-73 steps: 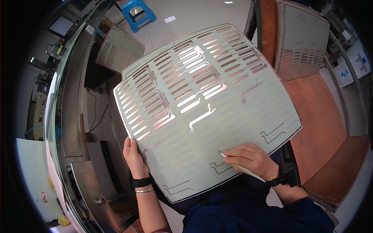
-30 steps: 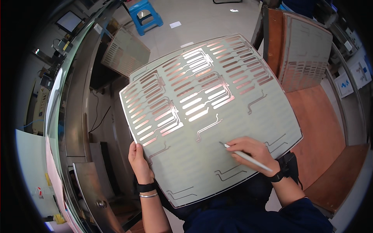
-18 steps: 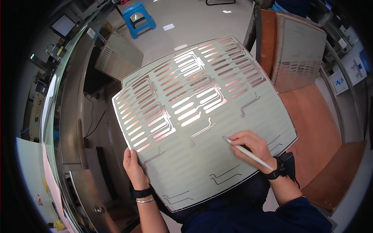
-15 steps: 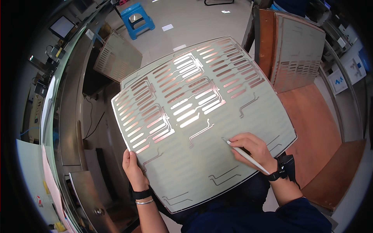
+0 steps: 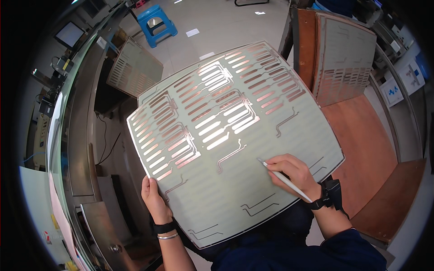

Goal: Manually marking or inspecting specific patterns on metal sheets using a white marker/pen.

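Note:
A large pale-green circuit board panel [image 5: 217, 194] with copper traces and rows of bars lies tilted across my lap. My left hand [image 5: 156, 201] is closed on its left edge, the thumb on top and the fingers mostly hidden. In my right hand [image 5: 296, 174] a slim white-handled craft knife [image 5: 285, 180] is held like a pen. Its thin metal tip is at the plain middle part of the panel, right of a short copper trace; whether it touches the surface I cannot tell. Bright reflections cover some copper bars at the panel's centre.
Several similar panels [image 5: 346, 58] lean at the right on an orange-brown board [image 5: 357, 144]. Another panel [image 5: 135, 67] stands at the far left beside a metal cabinet [image 5: 81, 153]. A blue stool [image 5: 156, 25] is on the floor beyond, and a monitor [image 5: 70, 34] stands upper left.
The whole view has shifted slightly, the panel appearing a little further left. Both hands keep their grips, and the knife tip has barely moved on the panel.

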Motion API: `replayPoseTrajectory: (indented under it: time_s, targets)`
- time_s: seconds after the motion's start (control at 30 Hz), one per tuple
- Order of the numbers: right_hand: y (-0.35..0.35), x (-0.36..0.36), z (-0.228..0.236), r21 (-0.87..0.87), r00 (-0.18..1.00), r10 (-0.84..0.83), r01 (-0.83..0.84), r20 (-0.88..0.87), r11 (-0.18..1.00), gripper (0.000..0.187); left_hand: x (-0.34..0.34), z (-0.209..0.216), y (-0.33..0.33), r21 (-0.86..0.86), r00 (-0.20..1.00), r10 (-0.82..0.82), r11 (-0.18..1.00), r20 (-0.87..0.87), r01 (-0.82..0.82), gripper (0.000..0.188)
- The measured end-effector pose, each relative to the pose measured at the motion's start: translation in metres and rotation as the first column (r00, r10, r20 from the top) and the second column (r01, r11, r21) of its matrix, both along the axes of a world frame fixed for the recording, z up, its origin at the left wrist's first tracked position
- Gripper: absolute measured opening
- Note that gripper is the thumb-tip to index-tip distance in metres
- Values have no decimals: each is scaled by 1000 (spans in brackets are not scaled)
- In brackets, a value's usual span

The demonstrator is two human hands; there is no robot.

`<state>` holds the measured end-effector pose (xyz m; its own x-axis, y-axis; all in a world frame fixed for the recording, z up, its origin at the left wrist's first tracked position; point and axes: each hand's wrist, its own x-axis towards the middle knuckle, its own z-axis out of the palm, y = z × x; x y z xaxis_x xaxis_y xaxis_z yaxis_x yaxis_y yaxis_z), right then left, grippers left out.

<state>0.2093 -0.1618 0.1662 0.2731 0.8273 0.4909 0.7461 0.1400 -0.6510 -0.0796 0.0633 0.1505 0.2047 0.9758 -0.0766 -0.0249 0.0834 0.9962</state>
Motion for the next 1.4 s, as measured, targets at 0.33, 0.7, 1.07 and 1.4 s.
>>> replayPoseTrajectory:
  time_s: [0.33,0.7,1.07,1.4]
  targets:
    - [1,0,-1,14,1000,-4,4,4,1000,27,0,1,1,-6,1000,4,1000,-13,-4,27]
    - [1,-5,-2,48,997,-51,48,57,998,25,1,2,1,-8,1000,8,1000,-18,-8,26]
    - [0,-6,-6,102,982,-65,47,180,994,21,2,2,0,-3,1000,-5,1000,-5,5,26]
    - [-4,-1,2,49,981,-135,143,-139,988,21,-3,-4,2,-14,1000,5,1000,-5,-5,25]
